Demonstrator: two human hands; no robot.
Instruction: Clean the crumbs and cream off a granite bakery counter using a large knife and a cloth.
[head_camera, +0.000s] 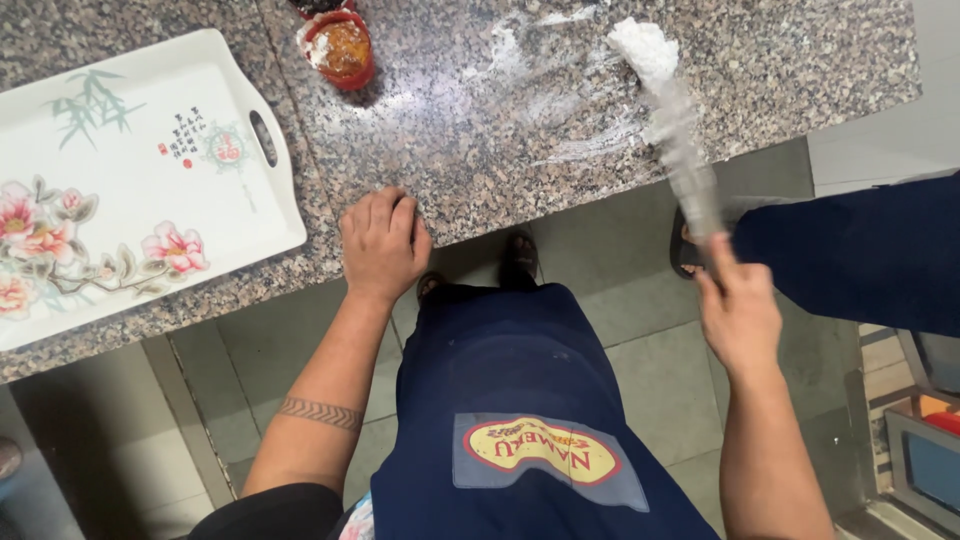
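My left hand (383, 243) rests palm down on the front edge of a speckled granite counter (480, 120), fingers curled, holding nothing. My right hand (738, 310) is off the counter's edge, gripping the handle of a long tool (685, 150) that is blurred by motion. The tool's far end reaches a small heap of white powder (643, 45) near the counter's back right. Streaks of the same powder (560, 110) are smeared across the stone between the heap and the middle.
A white rectangular tray (130, 170) with painted pink flowers and bamboo lies at the left, its handle slot facing the middle. A red-rimmed jar (342, 50) of orange-brown paste stands at the back. Another person's dark-trousered leg (850, 250) is at the right. Grey floor tiles lie below.
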